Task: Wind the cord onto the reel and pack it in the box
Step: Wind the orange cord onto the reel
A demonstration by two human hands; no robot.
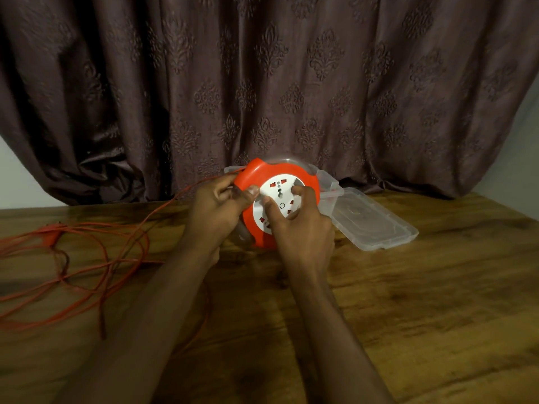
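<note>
An orange reel [256, 176] with a white socket face is held upright and tilted above the wooden table [408, 301]. My left hand [217, 211] grips its left rim, thumb on the front. The fingers of my right hand [300, 225] are curled onto the white socket disc. An orange cord [96, 258] runs from the reel's left side and lies in loose loops on the table at the left. Behind the reel stands a clear plastic box [328, 185], mostly hidden by it.
The box's clear lid [376, 223] lies flat on the table to the right of the reel. A dark patterned curtain [262, 83] hangs along the table's far edge. Bare wood shows at the front and right of the table.
</note>
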